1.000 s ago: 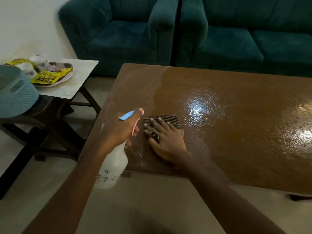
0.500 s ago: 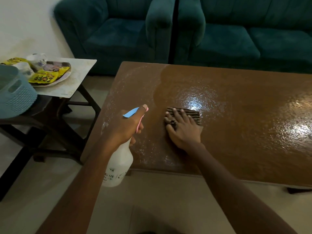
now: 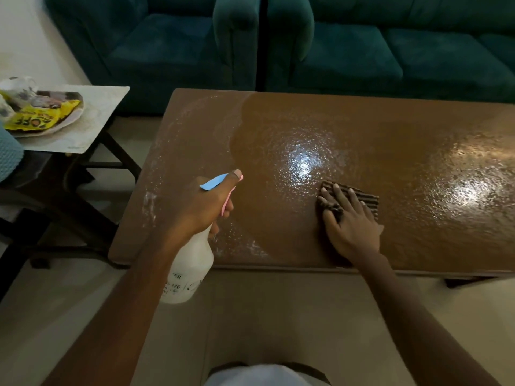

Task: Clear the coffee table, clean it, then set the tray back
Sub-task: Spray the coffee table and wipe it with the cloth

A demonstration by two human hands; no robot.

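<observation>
1. Altogether, one brown coffee table [image 3: 362, 129] is seen. Its top is wet and lit in two bright patches, and pale speckles are spread over its left end.
2. One white spray bottle [image 3: 189, 263], with a blue nozzle and a pink trigger, and one dark striped cloth [image 3: 365, 197] are counted.
3. One tray [image 3: 65, 124] is set on the pale-topped side table [image 3: 97, 121], well apart from the coffee table. One yellow packet [image 3: 36, 121] is laid on it; the other items there are too blurred to count.
4. Two teal sofas [image 3: 362, 51] are placed side by side behind the coffee table.
5. The neck of the spray bottle is gripped by the left hand [image 3: 203, 207], with the fingers curled round it. The bottle is held over the table's near edge.
6. The cloth is pressed flat on the tabletop by the right hand [image 3: 348, 224], with the fingers straight and spread.
</observation>
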